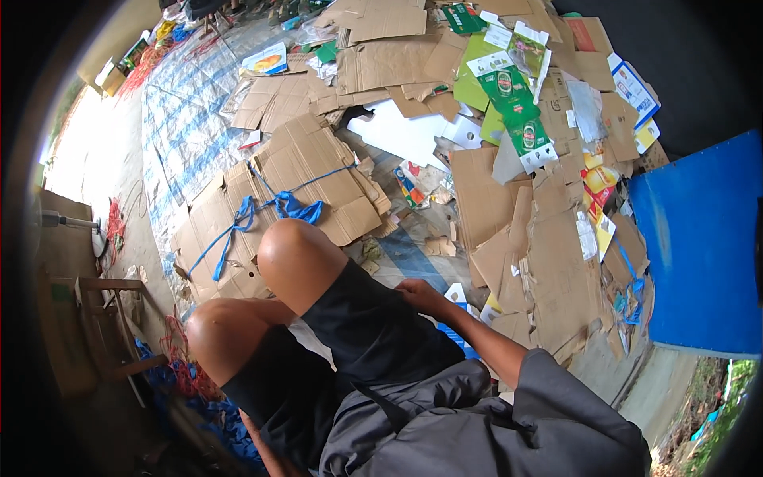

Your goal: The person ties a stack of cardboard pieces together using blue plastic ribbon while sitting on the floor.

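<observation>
I sit with both knees bent, in dark shorts (358, 318). My right hand (419, 295) is beside my right thigh against the shorts, its fingers curled in. Whatever those fingers may hold is hidden. Of my left arm only a piece of forearm (266, 449) shows beside the left thigh; the hand itself is out of sight. Just beyond my knees lies a stack of flattened brown cardboard (306, 171), tied with blue strapping (298, 208) that is knotted on top. Blue and white printed card (455, 338) lies just past my right forearm.
Loose flattened cardboard (548, 278) covers the floor to the right, with green printed cartons (513, 99) and white card (397, 131) farther off. A blue panel (699, 246) stands at the right. On the left are a wooden stool (119, 326) and tangled red twine (187, 358).
</observation>
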Action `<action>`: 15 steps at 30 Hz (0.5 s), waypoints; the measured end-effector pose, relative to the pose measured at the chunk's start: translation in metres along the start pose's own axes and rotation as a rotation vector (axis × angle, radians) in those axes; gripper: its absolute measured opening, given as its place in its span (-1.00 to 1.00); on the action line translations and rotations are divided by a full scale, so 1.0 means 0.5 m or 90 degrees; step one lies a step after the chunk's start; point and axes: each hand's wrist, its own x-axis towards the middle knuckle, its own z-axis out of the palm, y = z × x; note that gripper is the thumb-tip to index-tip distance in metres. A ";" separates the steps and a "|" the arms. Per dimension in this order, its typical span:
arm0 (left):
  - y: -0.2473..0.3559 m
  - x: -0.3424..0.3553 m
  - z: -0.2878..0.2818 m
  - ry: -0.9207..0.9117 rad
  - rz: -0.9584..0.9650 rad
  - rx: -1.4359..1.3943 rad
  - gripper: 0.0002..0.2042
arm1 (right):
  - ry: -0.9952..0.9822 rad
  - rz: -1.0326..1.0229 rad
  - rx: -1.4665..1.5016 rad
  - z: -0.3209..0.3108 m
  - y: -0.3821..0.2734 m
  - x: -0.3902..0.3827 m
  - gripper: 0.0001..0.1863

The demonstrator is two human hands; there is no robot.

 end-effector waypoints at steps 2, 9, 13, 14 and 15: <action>-0.005 -0.006 -0.017 0.007 0.003 0.013 -0.73 | 0.007 0.021 -0.050 -0.007 0.078 0.001 -0.76; 0.000 -0.022 -0.024 -0.007 0.034 0.009 -0.71 | -0.088 -0.214 -0.623 -0.101 0.377 -0.038 -0.89; 0.016 -0.026 -0.045 -0.003 0.052 0.023 -0.70 | -0.041 -0.098 -0.484 -0.080 0.409 -0.068 -0.78; 0.018 -0.031 -0.053 -0.001 0.051 0.029 -0.69 | -0.026 -0.026 -0.430 -0.060 0.397 -0.077 -0.75; 0.020 -0.029 -0.045 -0.001 0.054 0.018 -0.69 | -0.042 -0.027 -0.428 -0.080 0.414 -0.082 -0.73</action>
